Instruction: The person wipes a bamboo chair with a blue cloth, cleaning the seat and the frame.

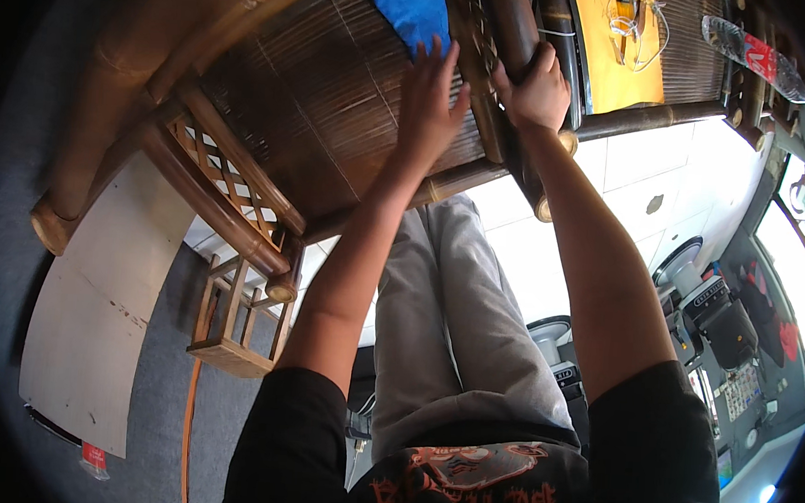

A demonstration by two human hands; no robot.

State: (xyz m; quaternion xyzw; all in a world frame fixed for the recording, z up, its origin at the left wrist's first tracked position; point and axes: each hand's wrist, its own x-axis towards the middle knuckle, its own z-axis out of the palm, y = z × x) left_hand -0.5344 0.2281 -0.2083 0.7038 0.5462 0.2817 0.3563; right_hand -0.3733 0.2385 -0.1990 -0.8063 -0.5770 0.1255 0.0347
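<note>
My left hand (430,101) is spread over the dark slatted bamboo seat (316,89), holding nothing. Its fingertips reach the lower edge of a folded blue cloth (413,11); whether they touch it I cannot tell. Just to the right, my right hand (539,96) is closed round a thick dark bamboo rail (510,23), thumb on the near side. This rail and a latticed panel beneath it divide the seat from a second slatted part, where a yellow board (607,66) lies.
On the yellow board are an orange item (626,9) and a white cable (656,48). A clear plastic bottle (755,59) lies farther right. At left are a latticed armrest (227,181), a small wooden stool (231,347) and a long pale board (109,298). Barber-style chairs (726,317) stand at right.
</note>
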